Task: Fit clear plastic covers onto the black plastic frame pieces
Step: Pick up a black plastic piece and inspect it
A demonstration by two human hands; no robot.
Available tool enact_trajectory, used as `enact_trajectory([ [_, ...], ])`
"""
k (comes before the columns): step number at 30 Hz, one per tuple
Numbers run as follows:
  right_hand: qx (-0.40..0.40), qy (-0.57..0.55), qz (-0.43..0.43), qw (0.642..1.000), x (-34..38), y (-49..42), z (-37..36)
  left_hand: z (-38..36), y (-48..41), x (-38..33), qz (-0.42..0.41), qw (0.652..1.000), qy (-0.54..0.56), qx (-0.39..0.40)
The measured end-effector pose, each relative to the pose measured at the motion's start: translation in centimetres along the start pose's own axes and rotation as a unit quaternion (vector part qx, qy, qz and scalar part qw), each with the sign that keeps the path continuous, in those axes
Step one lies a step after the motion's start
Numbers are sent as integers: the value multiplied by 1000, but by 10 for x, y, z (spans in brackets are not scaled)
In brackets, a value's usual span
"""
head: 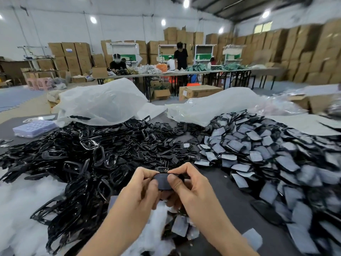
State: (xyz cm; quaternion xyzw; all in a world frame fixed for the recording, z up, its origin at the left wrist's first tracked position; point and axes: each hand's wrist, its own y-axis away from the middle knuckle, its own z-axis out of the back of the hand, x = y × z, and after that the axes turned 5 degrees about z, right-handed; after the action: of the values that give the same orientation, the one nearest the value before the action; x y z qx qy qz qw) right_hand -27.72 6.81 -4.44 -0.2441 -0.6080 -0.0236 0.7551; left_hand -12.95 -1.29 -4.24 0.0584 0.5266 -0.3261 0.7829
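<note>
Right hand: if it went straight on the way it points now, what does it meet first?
The right hand already pinches the small dark piece; just beyond, it probably meets the left hand, then the black frame pile. Depth is unclear.

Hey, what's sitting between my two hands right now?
In the head view, a small dark plastic piece sits there, pinched by the left hand and right hand.

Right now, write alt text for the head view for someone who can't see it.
A left hand and right hand pinch one small dark piece over a dark table. Heaps of black frames lie to its left, grey-faced pieces to its right.
</note>
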Motion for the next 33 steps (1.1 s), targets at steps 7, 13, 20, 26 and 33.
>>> enact_trajectory([
  [7, -59, -10, -49, 997, -5, -12, 77, -58, -50, -30, 31, 992, 115, 52],
  [13, -336, -253, -46, 906, -6, -81, 158, -69, -50, -35, 12, 984, 173, 29],
  [20, -388, -241, -92, 885, -24, -96, 144, -35, -30, -26, -11, 985, 173, 12],
  [26, -225, -204, -72, 950, -12, -84, 49, 6, -8, -8, -7, 994, 103, -40],
  [33, -27, 146, 20, 989, -14, -48, -62, 61, 38, 29, 13, 978, -158, -133],
])
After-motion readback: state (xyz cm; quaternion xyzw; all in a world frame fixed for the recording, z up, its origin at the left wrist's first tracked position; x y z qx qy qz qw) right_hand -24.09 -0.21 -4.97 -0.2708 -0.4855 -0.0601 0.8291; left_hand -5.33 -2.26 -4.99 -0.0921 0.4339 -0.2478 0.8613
